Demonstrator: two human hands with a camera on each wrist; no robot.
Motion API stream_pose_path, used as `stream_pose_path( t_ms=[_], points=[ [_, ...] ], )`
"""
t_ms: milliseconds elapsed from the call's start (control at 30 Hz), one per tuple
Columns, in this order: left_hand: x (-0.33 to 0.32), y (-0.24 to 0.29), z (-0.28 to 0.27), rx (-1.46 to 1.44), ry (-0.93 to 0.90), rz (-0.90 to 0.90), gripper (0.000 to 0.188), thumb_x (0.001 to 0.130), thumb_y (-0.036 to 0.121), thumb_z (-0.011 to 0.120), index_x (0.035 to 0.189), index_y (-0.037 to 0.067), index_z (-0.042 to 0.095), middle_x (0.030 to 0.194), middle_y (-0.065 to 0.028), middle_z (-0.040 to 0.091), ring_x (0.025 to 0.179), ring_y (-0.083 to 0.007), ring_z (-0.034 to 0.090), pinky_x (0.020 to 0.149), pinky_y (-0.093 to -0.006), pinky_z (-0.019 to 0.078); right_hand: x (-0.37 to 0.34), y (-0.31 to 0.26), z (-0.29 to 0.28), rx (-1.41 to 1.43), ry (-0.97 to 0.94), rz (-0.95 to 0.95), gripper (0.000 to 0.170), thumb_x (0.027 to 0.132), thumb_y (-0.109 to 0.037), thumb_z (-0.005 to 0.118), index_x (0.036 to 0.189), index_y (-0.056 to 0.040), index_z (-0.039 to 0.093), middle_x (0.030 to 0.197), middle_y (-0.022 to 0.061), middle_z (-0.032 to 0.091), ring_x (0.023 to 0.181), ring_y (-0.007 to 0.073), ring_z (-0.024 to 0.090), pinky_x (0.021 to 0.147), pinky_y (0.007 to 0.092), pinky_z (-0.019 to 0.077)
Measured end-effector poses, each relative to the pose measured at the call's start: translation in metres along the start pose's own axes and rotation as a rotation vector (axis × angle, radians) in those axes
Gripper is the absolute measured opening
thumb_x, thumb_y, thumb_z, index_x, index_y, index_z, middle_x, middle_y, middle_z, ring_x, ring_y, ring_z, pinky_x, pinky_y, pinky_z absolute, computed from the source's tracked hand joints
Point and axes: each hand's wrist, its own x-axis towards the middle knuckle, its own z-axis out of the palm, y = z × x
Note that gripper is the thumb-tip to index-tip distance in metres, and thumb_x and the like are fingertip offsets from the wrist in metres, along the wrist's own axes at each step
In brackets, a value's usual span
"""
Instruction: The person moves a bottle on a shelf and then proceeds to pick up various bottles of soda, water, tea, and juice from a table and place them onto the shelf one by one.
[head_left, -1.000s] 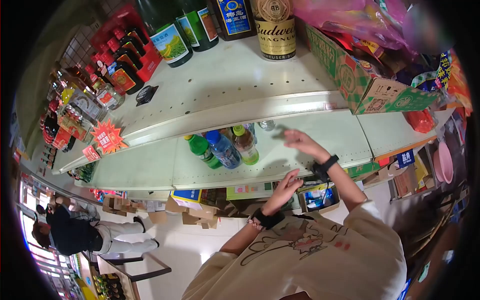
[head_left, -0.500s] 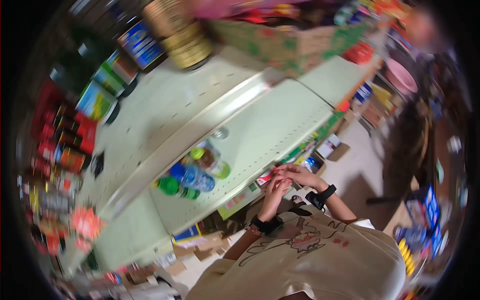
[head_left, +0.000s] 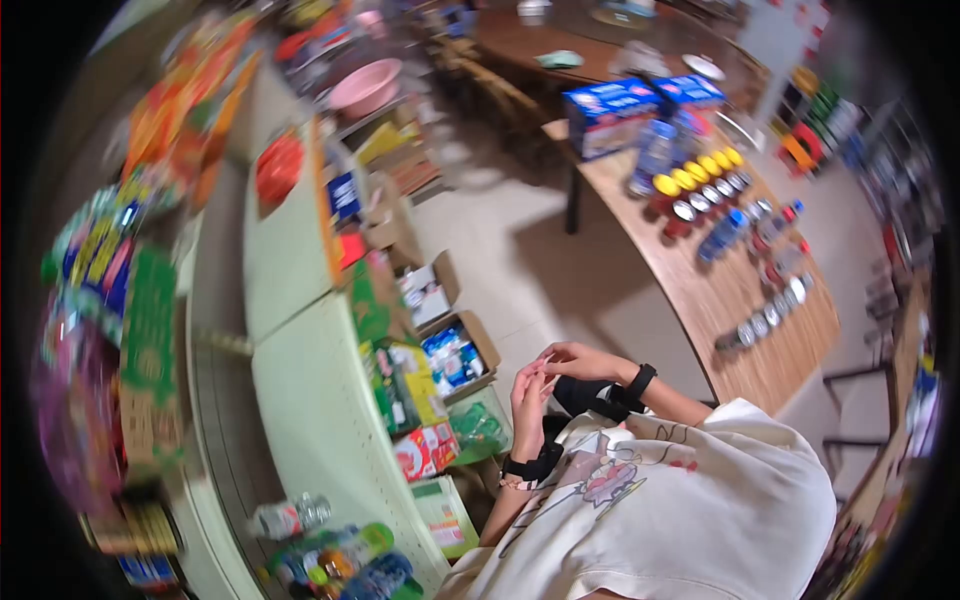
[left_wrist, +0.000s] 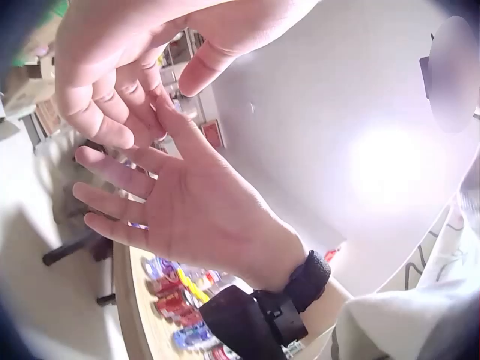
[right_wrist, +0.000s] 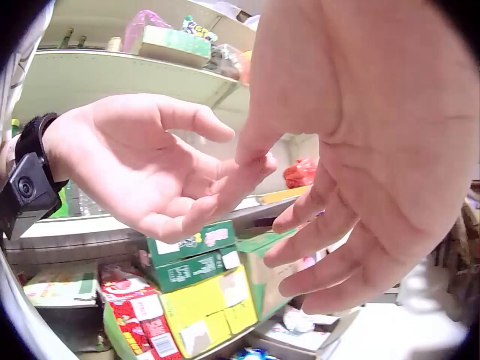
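Both hands meet in front of the body, with no object between them. In the head view my left hand [head_left: 527, 405] is beside the shelf front and my right hand [head_left: 588, 363] touches its fingertips. The left wrist view has the left hand [left_wrist: 142, 60] at the top, fingers loosely bent, and the right hand [left_wrist: 202, 202] below with straight fingers. Seen from the right wrist, the right thumb rests against a fingertip of the left hand [right_wrist: 150, 161]. Plastic drink bottles [head_left: 375, 578] stand on the shelf at the lower left, beside a clear bottle [head_left: 290, 516].
A pale green shelf [head_left: 300, 390] runs along the left, with open cartons [head_left: 465, 355] beneath it. At the right a wooden table [head_left: 680, 300] carries rows of cans and bottles, including a blue bottle [head_left: 722, 237], and blue boxes [head_left: 615, 115]. A pink basin [head_left: 366, 88] lies beyond the shelf.
The hands have come together from apart, away from over the shelf. The view has swung right, bringing the wooden table in and moving the bottles to the lower left.
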Motion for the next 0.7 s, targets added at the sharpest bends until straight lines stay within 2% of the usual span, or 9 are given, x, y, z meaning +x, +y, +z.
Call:
stream_pose_path(
  t_ms=[100, 233, 333, 467, 567, 600, 700],
  points=[
    [0.012, -0.007, 0.033, 0.084, -0.123, -0.045, 0.027, 0.098, 0.022, 0.052, 0.120, 0.008, 0.055, 0.113, -0.0023, 0.061, 0.102, -0.0097, 0.055, 0.087, -0.0290, 0.0439, -0.042, -0.009, -0.023, 0.021, 0.163, 0.020, 0.041, 0.095, -0.030, 0.060, 0.121, 0.0016, 0.055, 0.103, 0.0134, 0.068, 0.097, 0.0185, 0.066, 0.086, 0.0303, 0.0493],
    [0.035, -0.015, 0.069, 0.241, -0.263, -0.134, 0.027, 0.098, 0.023, 0.053, 0.120, 0.008, 0.056, 0.108, -0.0015, 0.061, 0.097, -0.0096, 0.057, 0.084, -0.0251, 0.0454, -0.071, 0.024, -0.048, 0.040, 0.367, -0.017, 0.038, 0.094, -0.028, 0.061, 0.118, 0.0008, 0.058, 0.105, 0.0139, 0.069, 0.095, 0.0177, 0.066, 0.085, 0.0305, 0.0495],
    [0.050, -0.019, 0.107, 0.319, -0.349, -0.195, 0.027, 0.097, 0.023, 0.054, 0.119, 0.008, 0.057, 0.105, -0.0009, 0.061, 0.095, -0.0087, 0.057, 0.082, -0.0231, 0.0456, -0.089, 0.048, -0.075, 0.024, 0.488, -0.011, 0.042, 0.092, -0.031, 0.062, 0.117, 0.0013, 0.058, 0.107, 0.0155, 0.068, 0.096, 0.0215, 0.066, 0.086, 0.0317, 0.0494],
    [0.071, -0.038, 0.170, 0.370, -0.472, -0.251, 0.027, 0.097, 0.023, 0.054, 0.119, 0.007, 0.057, 0.103, -0.0001, 0.061, 0.095, -0.0074, 0.057, 0.081, -0.0222, 0.0458, -0.141, 0.022, -0.123, -0.005, 0.598, 0.060, 0.046, 0.090, -0.033, 0.064, 0.119, 0.0016, 0.057, 0.107, 0.0169, 0.068, 0.099, 0.0240, 0.065, 0.087, 0.0326, 0.0493],
    [0.082, -0.053, 0.215, 0.439, -0.592, -0.234, 0.028, 0.097, 0.024, 0.055, 0.119, 0.008, 0.057, 0.103, 0.0002, 0.061, 0.095, -0.0073, 0.057, 0.081, -0.0220, 0.0455, -0.167, 0.038, -0.157, 0.007, 0.717, 0.049, 0.048, 0.088, -0.034, 0.065, 0.120, 0.0010, 0.057, 0.107, 0.0163, 0.068, 0.099, 0.0238, 0.065, 0.087, 0.0331, 0.0494],
    [0.088, -0.061, 0.227, 0.455, -0.631, -0.253, 0.029, 0.097, 0.025, 0.055, 0.120, 0.008, 0.057, 0.103, 0.0003, 0.061, 0.095, -0.0079, 0.057, 0.082, -0.0229, 0.0455, -0.178, 0.043, -0.167, 0.030, 0.721, 0.055, 0.046, 0.091, -0.028, 0.065, 0.124, 0.0003, 0.053, 0.107, 0.0130, 0.067, 0.096, 0.0187, 0.064, 0.085, 0.0308, 0.0504],
    [0.105, -0.085, 0.264, 0.513, -0.735, -0.310, 0.031, 0.097, 0.026, 0.054, 0.122, 0.008, 0.056, 0.106, -0.0003, 0.061, 0.096, -0.0090, 0.058, 0.083, -0.0244, 0.0456, -0.205, 0.064, -0.195, 0.045, 0.821, 0.053, 0.046, 0.090, -0.027, 0.066, 0.125, -0.0008, 0.053, 0.107, 0.0127, 0.066, 0.095, 0.0185, 0.064, 0.083, 0.0311, 0.0512]
  ],
)
